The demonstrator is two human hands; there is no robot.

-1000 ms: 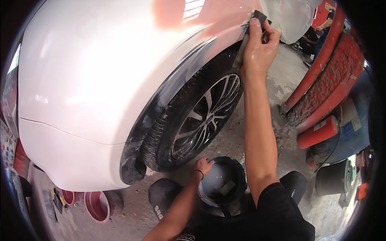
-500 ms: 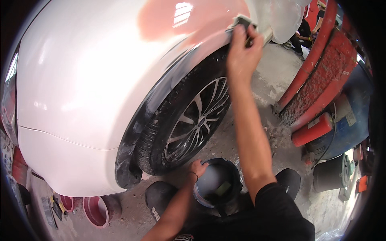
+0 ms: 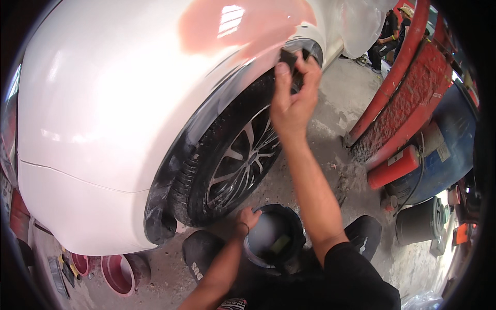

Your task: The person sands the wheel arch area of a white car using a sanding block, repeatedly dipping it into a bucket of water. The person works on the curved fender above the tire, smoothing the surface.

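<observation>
A white car panel (image 3: 98, 119) with a glossy pinkish patch (image 3: 248, 23) curves over a black tyre (image 3: 201, 165) and its spoked wheel (image 3: 243, 160). My right hand (image 3: 294, 95) is raised in front of the wheel arch, its fingers closed on a small dark sanding block (image 3: 288, 58) at the lower edge of the patch. Whether the block touches the panel I cannot make out. Down between my knees stands a dark bucket (image 3: 301, 227) of cloudy water, with a greenish rectangular piece in it. My left hand (image 3: 249, 219) grips the bucket's left rim.
Pink-red tubs (image 3: 135, 274) and flat tools (image 3: 61, 274) lie on the floor under the bumper. To the right are a red metal frame (image 3: 398, 103), a fire extinguisher (image 3: 395, 168), a blue barrel (image 3: 444, 150) and a grey bin (image 3: 418, 225). Other people (image 3: 390, 39) are at the back right.
My right hand has come down and left with the sanding block, from the patch's right end to the wheel arch edge. My left hand stays at the bucket rim.
</observation>
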